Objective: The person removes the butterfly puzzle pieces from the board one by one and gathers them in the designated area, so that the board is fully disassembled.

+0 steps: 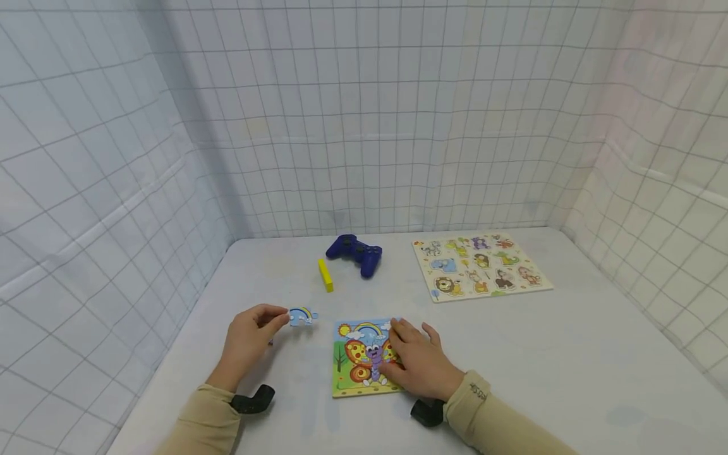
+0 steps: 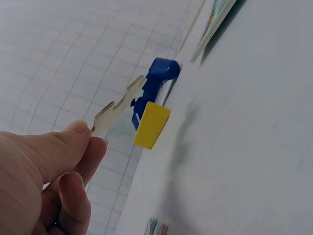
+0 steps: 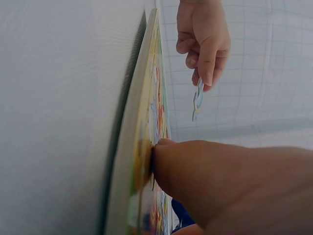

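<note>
My left hand (image 1: 250,338) pinches a thin jigsaw piece (image 1: 302,316) with a rainbow on blue sky between thumb and forefinger. Seen edge-on in the left wrist view, the piece (image 2: 117,110) is held up off the table. My right hand (image 1: 421,360) rests on the right side of a square butterfly puzzle (image 1: 347,376), fingers spread and covering part of the picture. In the right wrist view the right thumb (image 3: 181,164) touches the face of the puzzle board (image 3: 128,142). The puzzle lies flat, showing a sun, a rainbow and a purple butterfly.
A yellow block (image 1: 325,275) and a blue game controller (image 1: 357,253) lie beyond the puzzle. At the back right is an animal peg board (image 1: 463,272). A small striped thing (image 2: 156,228) shows at the left wrist view's bottom edge. Gridded white cloth walls (image 1: 364,126) enclose the table.
</note>
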